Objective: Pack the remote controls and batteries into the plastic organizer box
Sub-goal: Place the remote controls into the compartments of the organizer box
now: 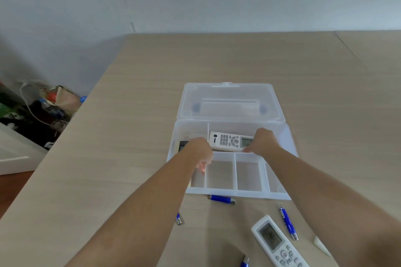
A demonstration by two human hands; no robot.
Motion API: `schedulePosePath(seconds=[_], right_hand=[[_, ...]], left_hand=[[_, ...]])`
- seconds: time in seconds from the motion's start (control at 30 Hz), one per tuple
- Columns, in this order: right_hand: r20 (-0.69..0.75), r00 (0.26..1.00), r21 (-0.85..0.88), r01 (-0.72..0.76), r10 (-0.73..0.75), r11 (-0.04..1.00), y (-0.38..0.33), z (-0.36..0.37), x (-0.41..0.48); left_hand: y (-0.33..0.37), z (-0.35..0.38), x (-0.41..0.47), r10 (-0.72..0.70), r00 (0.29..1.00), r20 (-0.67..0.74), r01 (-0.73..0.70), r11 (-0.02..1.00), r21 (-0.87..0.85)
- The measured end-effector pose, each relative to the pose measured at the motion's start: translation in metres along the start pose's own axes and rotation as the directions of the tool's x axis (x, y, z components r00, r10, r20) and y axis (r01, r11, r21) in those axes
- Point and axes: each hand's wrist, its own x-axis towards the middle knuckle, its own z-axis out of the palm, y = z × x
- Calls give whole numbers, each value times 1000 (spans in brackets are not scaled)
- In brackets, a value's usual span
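The clear plastic organizer box [280, 195] lies open on the table, its lid [230, 102] folded back. A white remote [227, 141] lies in the long rear compartment, and my right hand [263, 142] grips its right end. My left hand [199, 151] reaches down into the left side compartment over a dark remote [183, 145], which my wrist mostly hides. Whether the fingers hold it is unclear. A second white remote [277, 243] lies on the table in front of the box. Blue batteries lie loose on the table: one at the box's front wall [221, 199], one to the right [288, 222], one under my left forearm [178, 219].
Another blue battery [245, 261] sits at the bottom edge of the view. A small white object [321, 245] lies at the right, beside my forearm. The table's left edge [65, 128] drops to a floor with bags and a cable. The wall is behind the table.
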Motion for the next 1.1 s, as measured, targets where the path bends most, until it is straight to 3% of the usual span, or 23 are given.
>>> schedulePosePath(seconds=[0.03,0.1,0.17,0.2,0.47,0.53,0.57,0.63,0.7,0.73,0.83,0.9,1.0,1.1], right_hand=[[-27,1000,2,-6,6,1000,-2,2,1],[-77,997,10,-21,21,1000,-4,4,2],[-97,995,14,-28,30,1000,-4,5,3],[-101,994,18,-31,32,999,-3,6,3],[-83,996,57,23,-19,998,-1,-9,2],[-144,987,22,82,-78,996,1,-28,0],[-190,978,12,91,-87,996,3,-40,-2],[-314,947,55,95,-73,994,12,-61,-8],[-423,906,155,88,-14,984,29,-78,-19],[-459,888,208,73,31,975,41,-84,-25],[-491,864,230,3,113,973,82,-87,-50],[-481,862,215,-63,162,975,108,-78,-71],[-375,886,205,-208,273,957,144,-50,-94],[-199,886,175,-389,419,905,169,-17,-109]], left_hand=[[-1,-1,0,49,999,0,-49,997,57],[-1,0,3,7,1000,-2,-7,1000,2],[-2,0,16,-109,993,-42,90,943,-319],[-2,1,18,-130,988,-88,93,937,-338],[-1,3,5,-199,976,-89,176,960,-220],[2,3,-4,-194,965,-176,168,974,-152],[4,2,-9,-190,942,-277,156,978,-141],[14,-2,-25,-123,821,-557,98,992,-74],[35,-2,-42,102,687,-719,-73,995,71],[48,2,-50,240,642,-728,-196,970,148],[79,32,-69,566,613,-550,-481,821,308],[90,60,-71,675,625,-392,-569,738,363],[95,100,-62,737,645,-203,-615,658,436],[88,134,-48,717,685,-128,-587,648,485]])
